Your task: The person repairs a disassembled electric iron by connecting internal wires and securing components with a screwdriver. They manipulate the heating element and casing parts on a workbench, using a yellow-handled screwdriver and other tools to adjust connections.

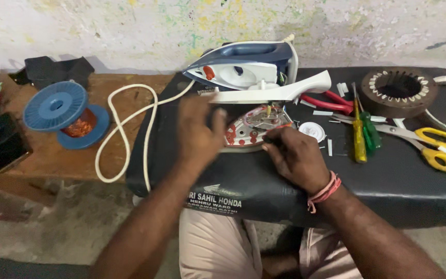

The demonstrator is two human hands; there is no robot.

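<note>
Opened iron soleplate (251, 129) at black cushion (388, 191) rear-centre: metal, stiff, heavy, wiring fragile; hold by rim. Left hand (200, 129) blurred at rim, grip unclear. Right hand (295, 155) fingers pinched on small tool, tip inside.

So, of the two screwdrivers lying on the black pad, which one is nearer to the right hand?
The yellow-handled screwdriver. It lies on the side toward the right hand; the green-handled screwdriver lies just beyond it, toward the yellow scissors.
</note>
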